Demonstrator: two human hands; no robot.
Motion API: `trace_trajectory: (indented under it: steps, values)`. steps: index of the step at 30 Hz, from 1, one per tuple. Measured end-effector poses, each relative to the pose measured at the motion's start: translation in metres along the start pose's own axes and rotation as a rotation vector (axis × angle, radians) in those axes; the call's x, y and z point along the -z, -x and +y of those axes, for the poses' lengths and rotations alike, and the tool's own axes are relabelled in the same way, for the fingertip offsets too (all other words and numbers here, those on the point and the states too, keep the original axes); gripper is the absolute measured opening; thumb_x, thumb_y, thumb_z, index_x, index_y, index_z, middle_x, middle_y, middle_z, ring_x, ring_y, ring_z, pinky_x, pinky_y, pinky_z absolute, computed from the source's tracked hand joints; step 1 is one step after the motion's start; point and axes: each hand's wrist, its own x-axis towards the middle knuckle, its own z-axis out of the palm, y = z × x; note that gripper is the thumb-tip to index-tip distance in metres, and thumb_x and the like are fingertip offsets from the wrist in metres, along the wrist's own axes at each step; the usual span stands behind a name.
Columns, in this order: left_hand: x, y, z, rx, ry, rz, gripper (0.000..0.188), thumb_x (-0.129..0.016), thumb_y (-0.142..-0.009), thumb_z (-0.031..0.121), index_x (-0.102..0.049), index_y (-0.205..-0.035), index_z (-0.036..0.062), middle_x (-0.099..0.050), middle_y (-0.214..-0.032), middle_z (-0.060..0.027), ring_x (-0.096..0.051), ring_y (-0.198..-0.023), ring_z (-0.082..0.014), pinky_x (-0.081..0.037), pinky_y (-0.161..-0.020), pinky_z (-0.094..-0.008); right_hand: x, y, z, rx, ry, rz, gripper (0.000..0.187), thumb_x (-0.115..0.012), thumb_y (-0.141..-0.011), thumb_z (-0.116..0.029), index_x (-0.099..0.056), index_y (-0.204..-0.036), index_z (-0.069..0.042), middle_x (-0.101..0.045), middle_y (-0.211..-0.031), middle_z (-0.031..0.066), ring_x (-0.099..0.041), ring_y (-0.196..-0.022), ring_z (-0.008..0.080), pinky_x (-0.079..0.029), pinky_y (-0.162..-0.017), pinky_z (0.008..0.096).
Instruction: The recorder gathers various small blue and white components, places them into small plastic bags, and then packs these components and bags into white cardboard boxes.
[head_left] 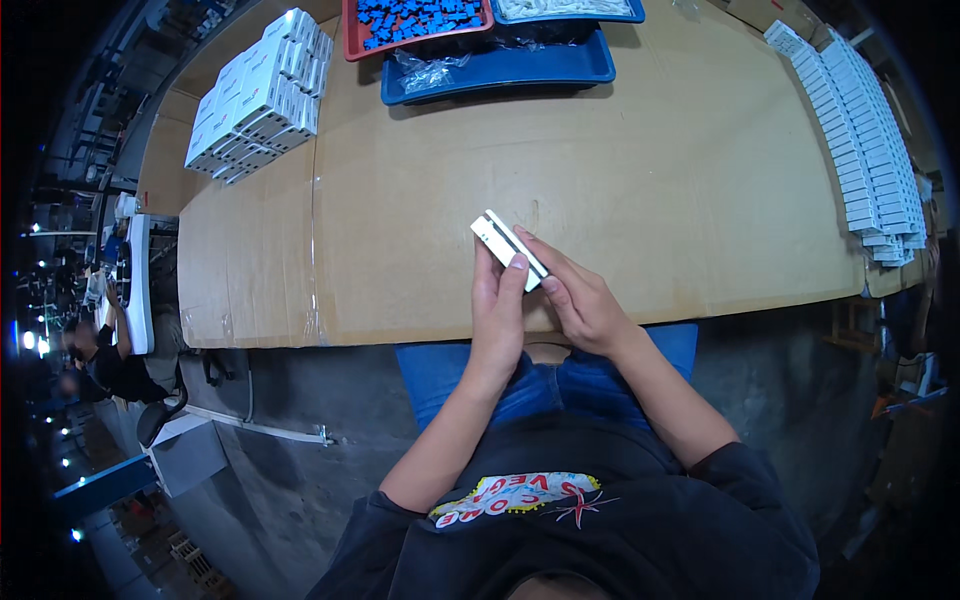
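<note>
Two hands [540,305], one small white box [508,248]

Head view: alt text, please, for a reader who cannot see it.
Both hands, left hand and right hand, hold a small white box above a cardboard-covered table. White boxes are stacked at far left and rowed at right; blue trays sit behind.

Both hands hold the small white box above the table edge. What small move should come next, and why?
Probably press the open flap shut with the right hand: the small white box shows a dark gap along its top, while the left hand steadies it from below.
</note>
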Motion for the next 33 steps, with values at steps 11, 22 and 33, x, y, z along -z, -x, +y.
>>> trace_trajectory:
  steps: [11, 22, 33]
  values:
    - [0.012, -0.003, 0.011, -0.333, -0.501, -0.252, 0.112, -0.060, -0.070, -0.005, -0.010, -0.168, 0.0120, -0.033, -0.161, -0.0198, -0.036, -0.151, -0.0317, -0.029, -0.127, -0.0472, 0.024, -0.012, -0.017, -0.754, -0.804, -0.061, 0.048, -0.060, -0.110, -0.030, -0.056, -0.147, 0.000, -0.065, -0.136, 0.0123, -0.063, -0.119, 0.0166, -0.053, -0.098, 0.0330]
    - [0.001, -0.001, 0.010, -0.064, -0.262, -0.055, 0.075, -0.037, -0.112, 0.056, -0.025, -0.167, 0.0075, -0.054, -0.148, -0.0164, -0.051, -0.138, -0.0251, -0.041, -0.116, -0.0379, -0.010, 0.002, -0.022, -0.375, -0.457, 0.061, 0.055, -0.076, -0.097, -0.016, -0.057, -0.145, 0.002, -0.053, -0.155, 0.0199, -0.054, -0.142, 0.0288, -0.044, -0.116, 0.0425]
    - [-0.011, 0.009, 0.009, -0.246, -0.114, -0.005, 0.076, -0.038, -0.112, 0.057, -0.026, -0.163, 0.0014, -0.051, -0.148, -0.0181, -0.050, -0.139, -0.0247, -0.035, -0.119, -0.0367, -0.028, 0.012, -0.029, -0.020, 0.002, 0.116, 0.050, -0.063, -0.105, -0.013, -0.053, -0.146, 0.011, -0.053, -0.149, 0.0356, -0.057, -0.137, 0.0448, -0.050, -0.109, 0.0432]
